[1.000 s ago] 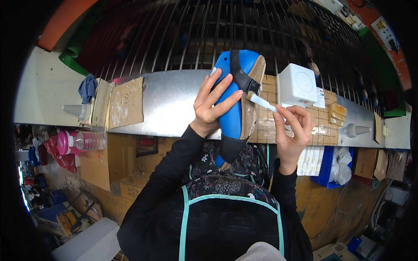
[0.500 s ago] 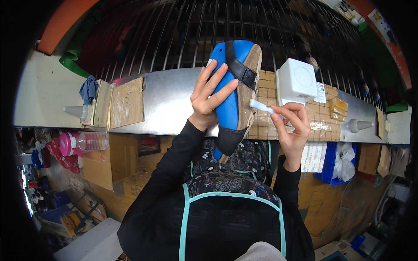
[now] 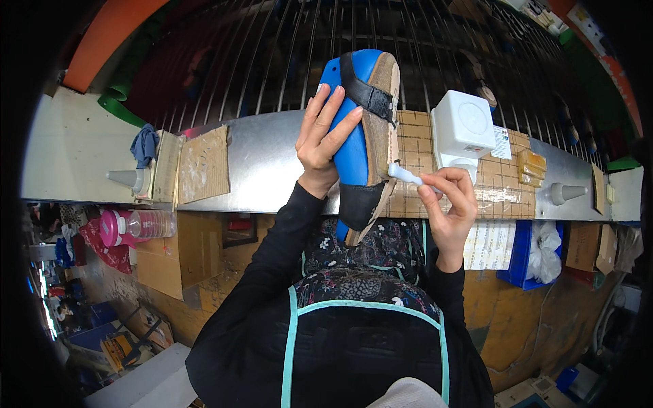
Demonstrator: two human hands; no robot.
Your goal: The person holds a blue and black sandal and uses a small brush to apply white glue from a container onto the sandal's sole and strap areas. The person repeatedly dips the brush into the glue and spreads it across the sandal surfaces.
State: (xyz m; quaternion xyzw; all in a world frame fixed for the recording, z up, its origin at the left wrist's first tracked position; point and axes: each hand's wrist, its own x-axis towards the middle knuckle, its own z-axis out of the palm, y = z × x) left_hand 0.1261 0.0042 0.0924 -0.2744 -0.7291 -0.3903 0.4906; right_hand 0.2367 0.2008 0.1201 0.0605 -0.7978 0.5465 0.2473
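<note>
My left hand (image 3: 321,139) is wrapped around a blue shoe last (image 3: 352,156), its fingers spread over the blue side. A sandal (image 3: 376,136) with black straps and a tan, stitched edge is fitted on this last. It is held tilted over the bench, one end up over the bars and the other toward my apron. Between the fingertips of my right hand (image 3: 450,207) is a small white brush-like applicator (image 3: 406,174). Its head touches the sandal's tan edge, just above the lower black strap. The underside of the last is hidden.
A white plastic container (image 3: 465,126) stands on cardboard (image 3: 415,197) to the right. Beyond it are yellow blocks (image 3: 532,167) and a grey cone (image 3: 566,193). Metal bars (image 3: 272,68) run along the far side. A cardboard piece (image 3: 203,163) lies left.
The sandal on its last has tilted and shifted slightly up and left, showing more of its edge. The applicator has moved down along that edge.
</note>
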